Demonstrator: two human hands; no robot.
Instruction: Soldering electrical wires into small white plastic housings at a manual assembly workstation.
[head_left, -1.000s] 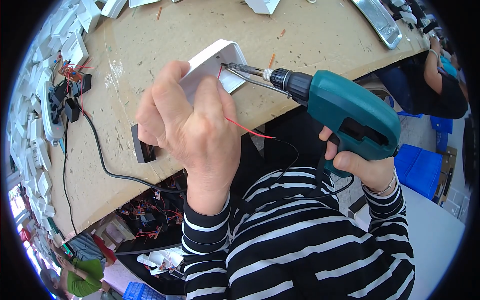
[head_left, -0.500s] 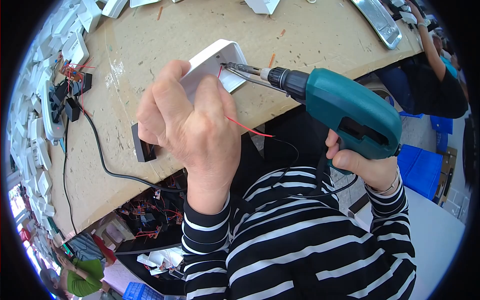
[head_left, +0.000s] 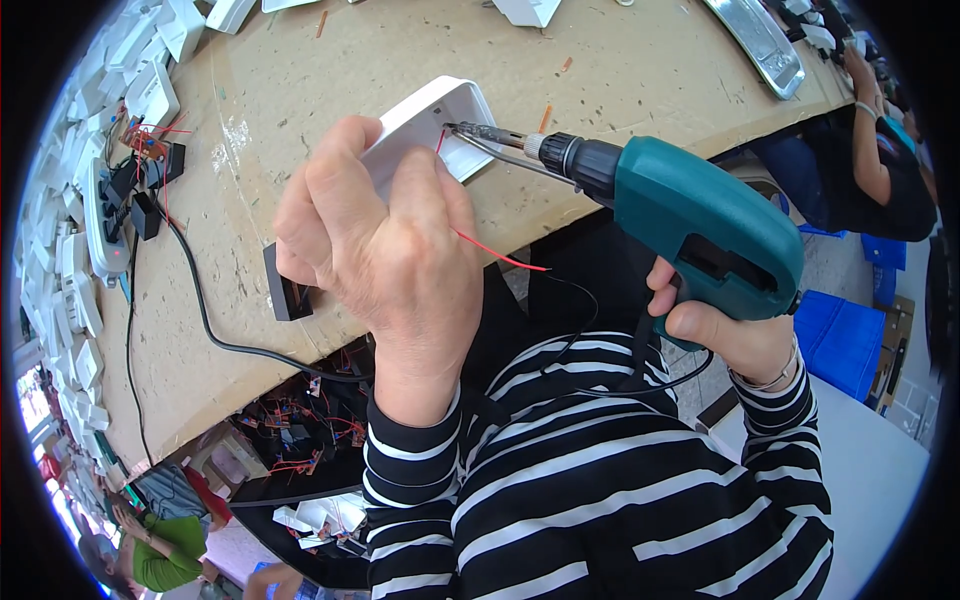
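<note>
Nearest to us: striped black-and-white sleeves (head_left: 600, 500) coming up from the lower edge. Our right hand (head_left: 715, 335) is wrapped tight around the grip of a teal electric screwdriver (head_left: 700, 225), held off the surface's near edge, bit pointing left. Our left hand (head_left: 385, 245) is clamped over a white plastic housing (head_left: 430, 120), fingers curled across its top, holding it tilted above the surface (head_left: 620, 70). Screwdriver tip (head_left: 465, 130) sits at the open edge of the housing, touching or just inside it; we cannot tell whether it is on a screw, the hand hides most of the inside. A thin red wire (head_left: 500, 255) trails out from under the left hand toward our chest, a thin black one runs beside it.

Progress, as a judgement: driver is at the housing, so fastening looks under way; wire hanging loose suggests the piece is not closed up yet. No way to count screws.

Just left of the hand, a small black block (head_left: 285, 290) on the surface, with a black cable (head_left: 200, 310) running from the block area back to the left. Further left: black parts with red wires (head_left: 150, 160), then rows of white housings (head_left: 70, 250) along the far left rim. Far top right: a shiny metal tray (head_left: 765, 40). Another person's arm (head_left: 875, 130) at the far right side, apart from ours.
</note>
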